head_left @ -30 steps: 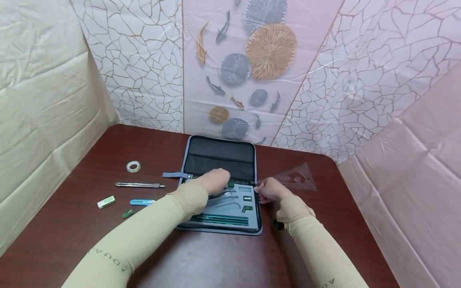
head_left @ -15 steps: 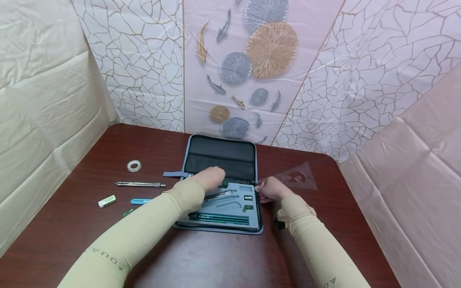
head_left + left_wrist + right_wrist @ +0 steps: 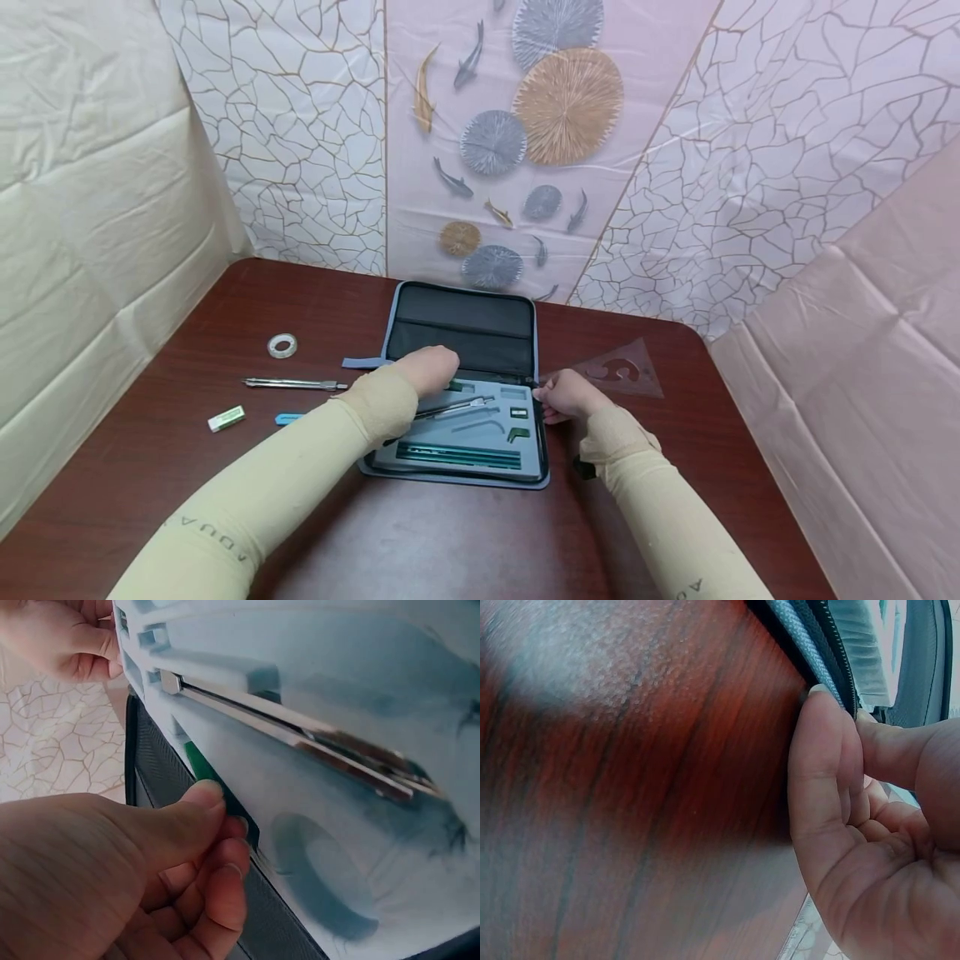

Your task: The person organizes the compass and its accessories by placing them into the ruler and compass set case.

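Note:
An open zippered drawing-set case [image 3: 465, 333] lies on the table, with a pale blue tray [image 3: 536, 442] in its near half. My left hand [image 3: 429, 369] is at the tray's back edge; in the left wrist view its thumb and fingers pinch a dark green flat piece [image 3: 196, 759], mostly covered by the fingers. Near it a silver compass [image 3: 292, 733] lies in the tray. My right hand [image 3: 567, 395] pinches the case's right edge by the zipper [image 3: 838, 667]. Green pencils [image 3: 457, 455], a sharpener [image 3: 518, 412] and a small green angled piece [image 3: 517, 434] sit in the tray.
Left of the case lie a tape roll [image 3: 282, 346], a second silver instrument [image 3: 295, 384], an eraser [image 3: 227, 418] and a blue cutter-like tool [image 3: 288, 418], partly behind my left sleeve. A clear set square [image 3: 637, 379] lies beyond my right hand.
My left hand has slid left along the tray's back edge, the green piece shifting with it and a recess showing behind. My right hand has stayed at the case edge.

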Available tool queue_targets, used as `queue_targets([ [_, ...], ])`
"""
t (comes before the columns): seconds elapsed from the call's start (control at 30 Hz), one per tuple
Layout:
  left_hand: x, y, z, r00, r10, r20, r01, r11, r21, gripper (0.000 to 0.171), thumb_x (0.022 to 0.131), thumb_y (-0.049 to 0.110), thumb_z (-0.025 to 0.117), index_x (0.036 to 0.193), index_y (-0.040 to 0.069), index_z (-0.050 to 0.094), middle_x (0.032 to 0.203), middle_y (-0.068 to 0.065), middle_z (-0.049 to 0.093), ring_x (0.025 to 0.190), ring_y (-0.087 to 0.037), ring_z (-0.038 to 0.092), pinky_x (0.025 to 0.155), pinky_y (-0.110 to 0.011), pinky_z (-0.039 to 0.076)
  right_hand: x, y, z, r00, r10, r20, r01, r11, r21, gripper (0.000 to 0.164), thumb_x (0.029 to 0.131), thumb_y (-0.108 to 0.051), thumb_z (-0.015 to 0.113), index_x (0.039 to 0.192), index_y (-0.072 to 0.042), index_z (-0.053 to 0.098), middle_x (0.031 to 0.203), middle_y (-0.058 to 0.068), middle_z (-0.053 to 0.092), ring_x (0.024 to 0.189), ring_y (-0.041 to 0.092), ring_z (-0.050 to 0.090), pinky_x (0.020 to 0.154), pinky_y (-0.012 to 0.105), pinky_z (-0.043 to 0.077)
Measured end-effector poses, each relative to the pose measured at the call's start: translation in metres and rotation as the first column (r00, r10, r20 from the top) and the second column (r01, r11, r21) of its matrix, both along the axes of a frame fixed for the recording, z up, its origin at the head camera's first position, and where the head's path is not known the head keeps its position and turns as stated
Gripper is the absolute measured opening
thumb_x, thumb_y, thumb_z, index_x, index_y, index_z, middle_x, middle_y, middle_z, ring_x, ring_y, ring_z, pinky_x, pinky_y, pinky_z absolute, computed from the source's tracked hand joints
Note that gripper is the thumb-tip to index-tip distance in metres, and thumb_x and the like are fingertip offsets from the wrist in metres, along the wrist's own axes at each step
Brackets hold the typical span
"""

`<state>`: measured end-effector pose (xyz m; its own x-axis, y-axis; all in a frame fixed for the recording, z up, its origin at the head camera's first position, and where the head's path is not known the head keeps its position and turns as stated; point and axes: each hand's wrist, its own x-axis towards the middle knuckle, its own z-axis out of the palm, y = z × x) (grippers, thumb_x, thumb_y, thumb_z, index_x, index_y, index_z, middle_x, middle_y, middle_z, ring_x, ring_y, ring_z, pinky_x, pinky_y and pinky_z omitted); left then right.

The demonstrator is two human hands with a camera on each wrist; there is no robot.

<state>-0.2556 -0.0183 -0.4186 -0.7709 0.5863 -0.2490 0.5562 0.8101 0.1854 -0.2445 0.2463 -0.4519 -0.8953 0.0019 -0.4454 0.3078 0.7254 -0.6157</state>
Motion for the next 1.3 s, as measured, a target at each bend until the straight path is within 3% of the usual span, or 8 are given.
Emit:
queue_targets([
  [0.2,0.0,-0.001,-0.001,1.0,0.01,0.006,-0.009,1.0,-0.021,0.017,0.097,0.002,0.056,0.097,0.011,0.07,0.084,-0.004,0.065,0.072,-0.013,0.058,0.07,-0.03,0.048,0.001,0.001,0.0,1.0,0.002,-0.012,-0.002,1.0,0.0,0.038,0.098,-0.015,0.059,0.062,-0.007,0.047,0.075,0.015,0.059,0.067,0.025,0.063,0.063,0.036,0.057],
  [0.5,0.001,-0.002,0.004,0.997,0.048,0.052,-0.049,0.999,0.008,0.016,0.097,0.001,0.055,0.1,0.009,0.069,0.087,-0.006,0.065,0.073,-0.014,0.056,0.068,-0.031,0.046,0.002,-0.001,-0.002,1.0,-0.006,-0.007,0.006,1.0,-0.008,0.035,0.098,-0.015,0.059,0.066,-0.005,0.05,0.075,0.014,0.06,0.067,0.024,0.062,0.063,0.035,0.057],
  [0.8,-0.001,-0.004,0.01,0.998,0.057,0.018,-0.057,0.998,0.031,0.011,0.095,0.003,0.059,0.092,0.008,0.069,0.079,-0.004,0.062,0.067,-0.014,0.054,0.065,-0.031,0.047,0.001,0.0,-0.002,1.0,0.006,-0.01,-0.006,1.0,-0.001,0.037,0.098,-0.016,0.059,0.064,-0.006,0.048,0.074,0.014,0.059,0.066,0.024,0.062,0.063,0.034,0.057],
  [0.93,-0.008,-0.004,0.002,0.994,0.101,0.029,-0.103,0.993,0.052,0.011,0.096,0.016,0.063,0.099,0.007,0.069,0.082,-0.004,0.064,0.069,-0.014,0.057,0.066,-0.031,0.048,0.0,0.0,-0.003,1.0,0.004,-0.008,-0.004,1.0,-0.002,0.036,0.098,-0.016,0.059,0.065,-0.005,0.049,0.075,0.014,0.06,0.065,0.023,0.062,0.063,0.034,0.057],
  [1.1,-0.013,-0.006,-0.006,0.984,0.176,0.038,-0.178,0.983,0.054,0.039,0.092,0.043,0.063,0.105,0.007,0.07,0.093,-0.007,0.068,0.075,-0.016,0.061,0.071,-0.035,0.051,0.0,0.0,-0.003,1.0,-0.002,-0.006,0.002,1.0,-0.005,0.035,0.098,-0.015,0.059,0.065,-0.004,0.051,0.075,0.014,0.06,0.065,0.023,0.063,0.063,0.035,0.057],
  [1.3,-0.012,-0.008,-0.005,0.968,0.234,0.087,-0.237,0.971,0.026,0.046,0.086,0.052,0.067,0.099,0.008,0.071,0.093,-0.007,0.068,0.077,-0.017,0.062,0.073,-0.036,0.052,0.0,-0.001,-0.003,1.0,-0.005,-0.005,0.005,1.0,-0.002,0.034,0.098,-0.014,0.059,0.067,-0.003,0.052,0.073,0.013,0.059,0.064,0.023,0.062,0.063,0.035,0.057],
])
